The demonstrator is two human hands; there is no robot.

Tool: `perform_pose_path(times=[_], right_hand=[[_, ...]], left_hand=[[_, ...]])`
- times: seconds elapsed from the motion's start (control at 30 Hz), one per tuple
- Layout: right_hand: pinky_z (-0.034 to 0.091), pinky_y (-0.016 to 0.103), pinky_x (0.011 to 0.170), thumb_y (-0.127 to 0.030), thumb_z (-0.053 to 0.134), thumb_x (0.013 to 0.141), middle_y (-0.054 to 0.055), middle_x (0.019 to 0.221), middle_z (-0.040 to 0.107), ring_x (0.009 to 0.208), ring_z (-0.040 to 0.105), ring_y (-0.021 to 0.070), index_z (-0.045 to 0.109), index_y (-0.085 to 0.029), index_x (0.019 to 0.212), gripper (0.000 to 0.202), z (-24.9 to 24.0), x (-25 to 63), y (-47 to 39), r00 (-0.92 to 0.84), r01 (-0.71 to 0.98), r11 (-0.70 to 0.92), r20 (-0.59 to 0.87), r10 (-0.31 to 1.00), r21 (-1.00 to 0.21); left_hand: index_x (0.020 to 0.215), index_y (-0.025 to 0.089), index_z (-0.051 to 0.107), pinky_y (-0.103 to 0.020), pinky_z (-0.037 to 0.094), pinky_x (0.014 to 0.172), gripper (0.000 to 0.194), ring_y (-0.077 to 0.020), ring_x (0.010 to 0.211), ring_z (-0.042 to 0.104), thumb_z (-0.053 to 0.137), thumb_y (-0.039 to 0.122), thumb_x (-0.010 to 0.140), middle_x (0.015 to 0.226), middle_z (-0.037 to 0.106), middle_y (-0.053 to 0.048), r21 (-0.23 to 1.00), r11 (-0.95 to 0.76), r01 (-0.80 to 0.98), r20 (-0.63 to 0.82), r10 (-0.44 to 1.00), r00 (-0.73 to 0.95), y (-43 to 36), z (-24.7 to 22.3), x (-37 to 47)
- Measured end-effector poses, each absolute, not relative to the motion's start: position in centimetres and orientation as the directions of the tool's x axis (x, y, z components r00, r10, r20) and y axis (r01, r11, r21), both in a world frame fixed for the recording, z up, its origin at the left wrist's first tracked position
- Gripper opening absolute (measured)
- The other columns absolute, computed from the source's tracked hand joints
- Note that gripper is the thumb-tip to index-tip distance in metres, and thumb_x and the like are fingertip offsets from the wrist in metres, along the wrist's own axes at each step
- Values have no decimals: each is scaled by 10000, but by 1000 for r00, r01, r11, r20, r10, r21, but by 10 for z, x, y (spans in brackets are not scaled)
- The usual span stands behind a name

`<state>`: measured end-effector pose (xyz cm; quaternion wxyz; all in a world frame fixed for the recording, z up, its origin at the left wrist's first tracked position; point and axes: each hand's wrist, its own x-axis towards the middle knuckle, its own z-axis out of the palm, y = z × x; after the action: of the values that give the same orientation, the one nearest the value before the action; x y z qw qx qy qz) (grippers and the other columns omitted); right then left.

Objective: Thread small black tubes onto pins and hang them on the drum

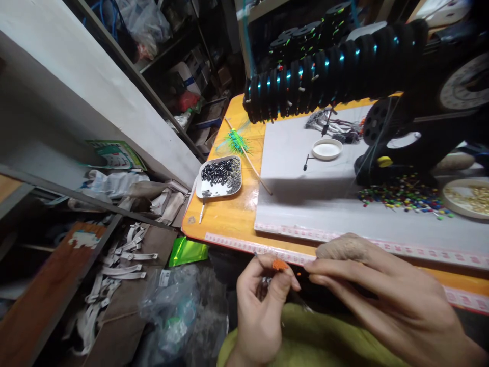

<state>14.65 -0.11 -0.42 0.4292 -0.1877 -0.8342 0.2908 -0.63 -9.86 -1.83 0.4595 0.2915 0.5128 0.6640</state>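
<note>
My left hand (263, 300) is closed in front of the table edge, thumb and fingers pinching a small orange tuft (279, 264). Its exact kind is too small to make out. A thin dark tip sticks out past the left index finger. To the right, my right hand (382, 290) has its thumb and fingertips pressed together, close to the left fingertips. A tiny orange speck shows between the two hands; whatever the right fingers grip is hidden. Behind the hands, a measuring tape (267, 250) runs along the table edge.
On the orange table (250, 137) are a white tray (197, 189) of black tube-like pieces, a green bristly bundle (237, 141) by a stick, and a grey board (290, 209). Colourful ball-headed pins (405, 196) lie below a black rack of spools (336, 66). A white ring-shaped dish (327, 156) stands behind.
</note>
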Motion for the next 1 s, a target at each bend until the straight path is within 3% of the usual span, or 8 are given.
perform_pose_path(times=[0.3, 0.47, 0.8, 1.0], right_hand=[[537, 283, 712, -79, 618, 968, 61, 919, 713, 832, 669, 175, 719, -182, 1127, 214, -7, 156, 2, -627, 107, 854, 632, 455, -509], [541, 271, 681, -91, 613, 976, 53, 891, 717, 792, 674, 163, 724, -183, 1111, 198, -3, 152, -1, -600, 90, 830, 635, 487, -551], [564, 118, 634, -252, 612, 1032, -2, 816, 729, 733, 712, 81, 737, -245, 1085, 136, 14, 147, 4, -598, 6, 708, 565, 569, -706], [551, 159, 702, -132, 590, 1018, 10, 878, 707, 785, 689, 94, 661, -215, 1060, 117, 8, 139, 1, -588, 52, 761, 596, 547, -647]], left_hand=[[805, 177, 629, -223, 466, 695, 264, -113, 700, 602, 709, 365, 973, 740, 648, -2, 959, -37, -280, -69, 930, -360, -110, -20, -13], [804, 177, 632, -222, 471, 697, 265, -112, 700, 605, 716, 367, 968, 739, 650, -1, 961, -42, -274, -60, 933, -354, -108, -19, -12], [853, 172, 702, -245, 506, 729, 220, -142, 750, 644, 762, 368, 933, 787, 703, -21, 962, 4, -274, -108, 924, -366, -96, -12, -6], [916, 203, 712, -159, 472, 674, 113, -69, 695, 553, 722, 301, 971, 930, 690, -7, 929, -158, -334, -3, 901, -433, -86, -16, 5]])
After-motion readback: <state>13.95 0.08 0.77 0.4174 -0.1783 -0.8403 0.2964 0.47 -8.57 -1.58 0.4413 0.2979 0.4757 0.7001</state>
